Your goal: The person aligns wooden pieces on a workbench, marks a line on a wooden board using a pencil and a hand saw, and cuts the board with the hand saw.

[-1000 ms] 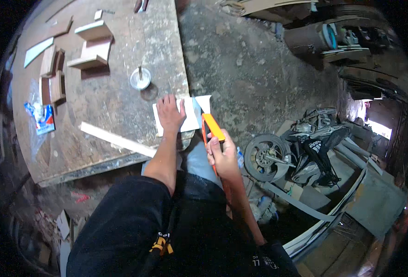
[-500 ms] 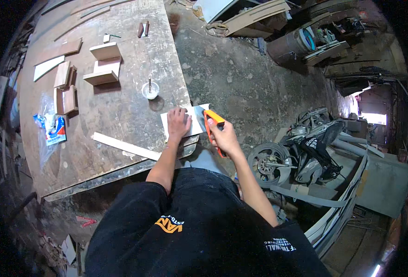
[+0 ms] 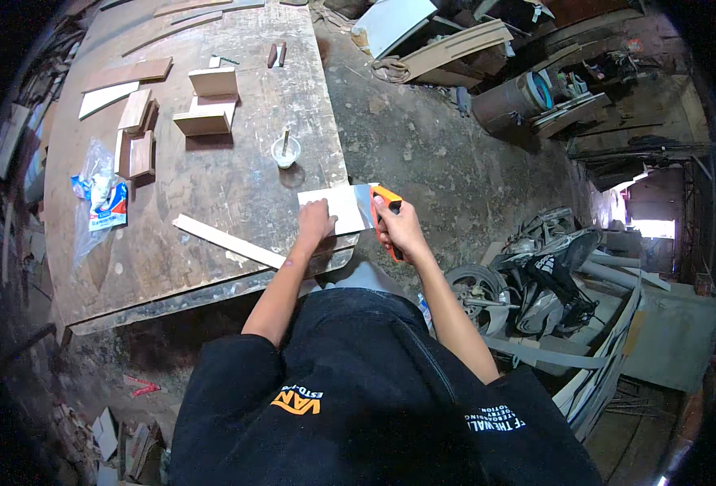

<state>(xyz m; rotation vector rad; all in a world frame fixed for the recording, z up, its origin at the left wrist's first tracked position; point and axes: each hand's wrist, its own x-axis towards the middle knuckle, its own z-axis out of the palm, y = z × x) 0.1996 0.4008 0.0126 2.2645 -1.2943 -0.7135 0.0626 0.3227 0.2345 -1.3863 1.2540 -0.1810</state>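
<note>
My right hand (image 3: 402,228) is closed round the orange-and-black handle of a handsaw (image 3: 387,195). Its grey blade lies across the right part of a white board (image 3: 340,199) at the table's right corner. My left hand (image 3: 316,220) presses the left part of this board onto the tabletop, fingers bent over it and thumb apart. The saw's teeth and any cut are too small to make out. Left of my left forearm lies a long pale wood strip (image 3: 226,240). Beyond the board stands a clear cup (image 3: 286,151) with white contents and a stick in it.
The worn wooden table (image 3: 236,182) bears joined wood pieces (image 3: 204,121), small blocks (image 3: 136,154), a blue-and-white packet (image 3: 108,204) and two brown-handled tools (image 3: 277,55). A motorcycle (image 3: 544,283) stands on the right. A barrel (image 3: 508,104) is farther back.
The saw and my right hand have shifted slightly right relative to the board, and the handle sits closer to its edge. My left hand keeps holding the board. The whole view has shifted somewhat.
</note>
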